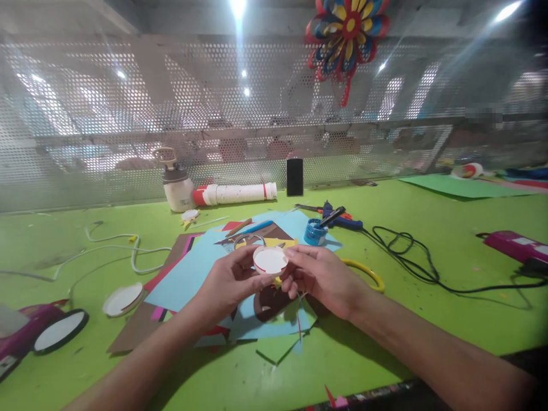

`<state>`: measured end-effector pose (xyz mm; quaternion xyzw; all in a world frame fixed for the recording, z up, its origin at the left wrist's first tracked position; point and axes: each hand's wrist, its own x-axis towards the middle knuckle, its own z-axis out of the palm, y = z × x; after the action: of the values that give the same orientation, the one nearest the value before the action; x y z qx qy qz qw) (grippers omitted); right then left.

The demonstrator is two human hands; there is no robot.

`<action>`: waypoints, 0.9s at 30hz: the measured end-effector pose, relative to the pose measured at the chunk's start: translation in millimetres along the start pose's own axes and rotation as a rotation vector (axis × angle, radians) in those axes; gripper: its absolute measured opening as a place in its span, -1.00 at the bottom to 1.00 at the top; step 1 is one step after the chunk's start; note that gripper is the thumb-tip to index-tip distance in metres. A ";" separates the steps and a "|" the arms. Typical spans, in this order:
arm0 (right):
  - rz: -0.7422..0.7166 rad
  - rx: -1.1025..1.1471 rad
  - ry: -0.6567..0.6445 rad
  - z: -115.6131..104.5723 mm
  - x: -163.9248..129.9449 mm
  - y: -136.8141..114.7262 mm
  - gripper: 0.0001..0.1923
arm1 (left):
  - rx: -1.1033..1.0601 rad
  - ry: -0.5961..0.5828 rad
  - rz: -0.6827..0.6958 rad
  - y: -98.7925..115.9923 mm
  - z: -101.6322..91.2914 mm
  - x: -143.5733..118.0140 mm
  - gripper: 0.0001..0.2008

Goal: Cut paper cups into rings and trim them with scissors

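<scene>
My left hand [229, 282] and my right hand [323, 277] meet over the middle of the green table [428, 319]. Between their fingertips they hold a small round white lid with a red rim [270, 260], its white face turned up toward me. Both hands pinch its edge, left on the left side, right on the right side. Below them lies a stack of coloured paper sheets [188, 274], light blue on top, with a dark brown cut-out [268, 302] just under the lid.
A blue glue gun [340, 220] with a black cord [411, 257] lies behind, next to a blue paint pot [314, 232]. A yellow ring [368, 273] sits right of my hand. White lids [122, 299] and a black-rimmed disc [60, 331] lie left. A glue bottle [176, 185] and a white tube [235, 194] stand by the perforated wall.
</scene>
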<state>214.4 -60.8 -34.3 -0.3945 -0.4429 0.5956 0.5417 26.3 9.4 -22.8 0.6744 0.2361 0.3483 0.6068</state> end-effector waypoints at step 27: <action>-0.154 -0.234 0.087 -2.1 4.1 5.1 -0.71 | 0.426 -0.012 0.208 -3.4 -10.1 -0.3 -0.48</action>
<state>214.5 -56.6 -39.7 -0.4454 -0.5141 0.4791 0.5549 18.9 16.3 -26.1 0.8099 0.2298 0.3474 0.4130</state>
